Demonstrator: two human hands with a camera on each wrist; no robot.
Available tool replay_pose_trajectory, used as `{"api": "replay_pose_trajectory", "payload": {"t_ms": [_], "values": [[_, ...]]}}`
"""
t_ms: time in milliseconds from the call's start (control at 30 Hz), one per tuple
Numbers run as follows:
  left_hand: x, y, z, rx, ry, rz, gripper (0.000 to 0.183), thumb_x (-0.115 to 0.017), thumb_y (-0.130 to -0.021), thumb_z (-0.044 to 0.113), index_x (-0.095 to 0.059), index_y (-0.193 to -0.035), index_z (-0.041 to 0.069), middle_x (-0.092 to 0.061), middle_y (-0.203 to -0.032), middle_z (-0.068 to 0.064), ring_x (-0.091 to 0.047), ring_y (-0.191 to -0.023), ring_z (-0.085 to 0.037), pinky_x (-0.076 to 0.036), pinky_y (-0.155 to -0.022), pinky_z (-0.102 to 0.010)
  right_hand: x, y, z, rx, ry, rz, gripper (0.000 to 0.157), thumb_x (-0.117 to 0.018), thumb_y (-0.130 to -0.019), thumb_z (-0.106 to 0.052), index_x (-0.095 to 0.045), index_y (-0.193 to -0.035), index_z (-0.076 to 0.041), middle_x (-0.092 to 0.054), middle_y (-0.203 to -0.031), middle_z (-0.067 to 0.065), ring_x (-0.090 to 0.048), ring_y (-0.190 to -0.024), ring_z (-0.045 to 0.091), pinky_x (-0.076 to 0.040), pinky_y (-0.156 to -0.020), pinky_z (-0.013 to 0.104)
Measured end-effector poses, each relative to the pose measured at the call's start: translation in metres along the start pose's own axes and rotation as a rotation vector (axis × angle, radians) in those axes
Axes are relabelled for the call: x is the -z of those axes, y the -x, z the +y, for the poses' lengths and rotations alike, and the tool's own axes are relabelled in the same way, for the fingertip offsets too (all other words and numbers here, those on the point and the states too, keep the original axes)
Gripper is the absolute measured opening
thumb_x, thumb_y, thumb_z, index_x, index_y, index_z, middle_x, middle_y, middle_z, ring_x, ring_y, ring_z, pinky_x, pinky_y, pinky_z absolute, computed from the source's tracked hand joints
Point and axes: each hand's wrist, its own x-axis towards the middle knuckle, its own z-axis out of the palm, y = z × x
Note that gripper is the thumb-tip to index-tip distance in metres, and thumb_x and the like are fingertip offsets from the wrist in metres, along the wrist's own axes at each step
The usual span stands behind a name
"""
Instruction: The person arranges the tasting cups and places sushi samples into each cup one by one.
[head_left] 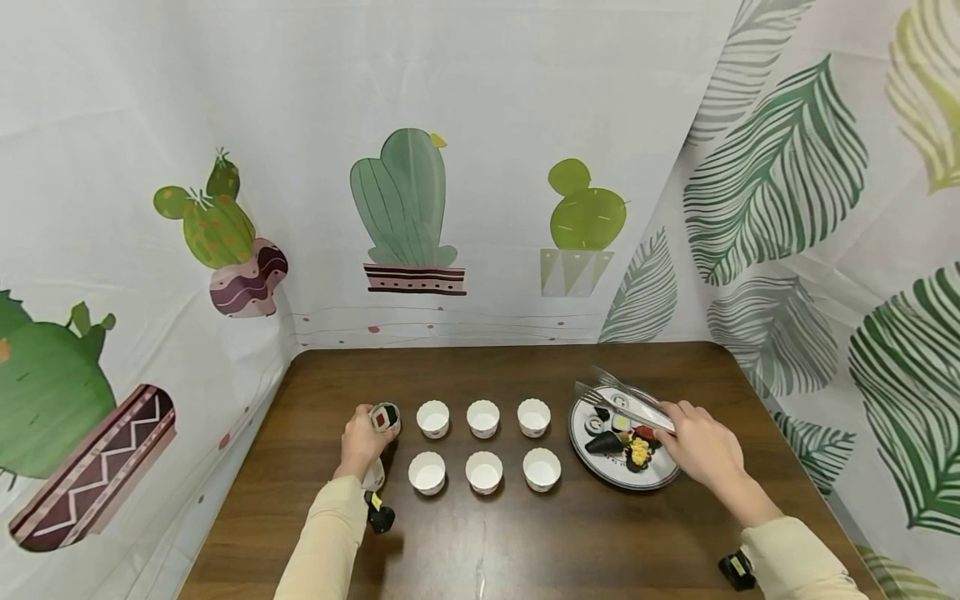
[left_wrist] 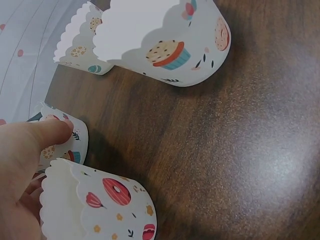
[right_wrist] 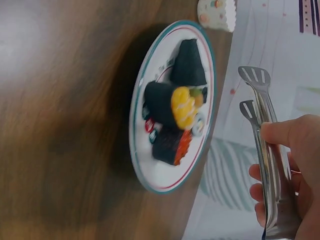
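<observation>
My left hand (head_left: 362,443) grips a paper baking cup (head_left: 396,427) at the back left; in it sits a dark-wrapped sushi roll (head_left: 380,417) with a red middle. The left wrist view shows the thumb pressed on that cup's printed side (left_wrist: 79,131). Just in front, partly behind the hand, stands another paper cup (left_wrist: 117,200). My right hand (head_left: 701,446) holds metal tongs (head_left: 637,408) above the plate (head_left: 600,473). Between the slotted tips (right_wrist: 254,75) is a gap with nothing in it. Several sushi pieces lie on the plate, among them a black cone (head_left: 604,443) and a yellow-topped roll (right_wrist: 170,105).
Several white scalloped paper cups stand in two rows mid-table, including a back one (head_left: 483,418) and a front one (head_left: 483,473). A printed cloth (head_left: 495,83) hangs behind the brown table (head_left: 570,550). Black straps with small devices (head_left: 380,512) are at both wrists.
</observation>
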Motion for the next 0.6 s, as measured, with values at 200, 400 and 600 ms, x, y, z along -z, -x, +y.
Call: {"api": "replay_pose_trajectory", "payload": {"t_ms": [200,400,600], "values": [[-0.001,0.000,-0.001,0.012,0.010,-0.009,0.060,-0.076,-0.072,0.019,-0.045,-0.118,-0.003,-0.059,-0.106,-0.025,-0.058,-0.090,-0.038,-0.045,-0.078,-0.049,-0.001,0.008,0.014,-0.019,0.006,0.017,0.041,-0.069,-0.076,-0.022,-0.060,-0.109,0.001,-0.061,-0.094,0.017,-0.059,-0.083,0.035,-0.047,-0.060,0.047],[-0.001,-0.002,-0.004,0.003,-0.012,-0.020,0.061,-0.077,-0.072,0.020,-0.044,-0.117,-0.004,-0.059,-0.106,-0.026,-0.058,-0.090,-0.038,-0.045,-0.078,-0.050,-0.001,0.013,0.024,-0.039,0.009,0.005,0.041,-0.069,-0.075,-0.023,-0.060,-0.108,0.000,-0.060,-0.093,0.016,-0.057,-0.081,0.036,-0.046,-0.060,0.048],[0.000,-0.001,-0.002,-0.001,-0.009,-0.014,0.062,-0.077,-0.071,0.020,-0.045,-0.117,-0.004,-0.059,-0.105,-0.026,-0.058,-0.090,-0.038,-0.045,-0.077,-0.050,-0.002,0.015,0.028,-0.046,0.012,-0.007,0.040,-0.069,-0.075,-0.021,-0.060,-0.107,0.002,-0.061,-0.093,0.018,-0.058,-0.081,0.036,-0.047,-0.061,0.049]]}}
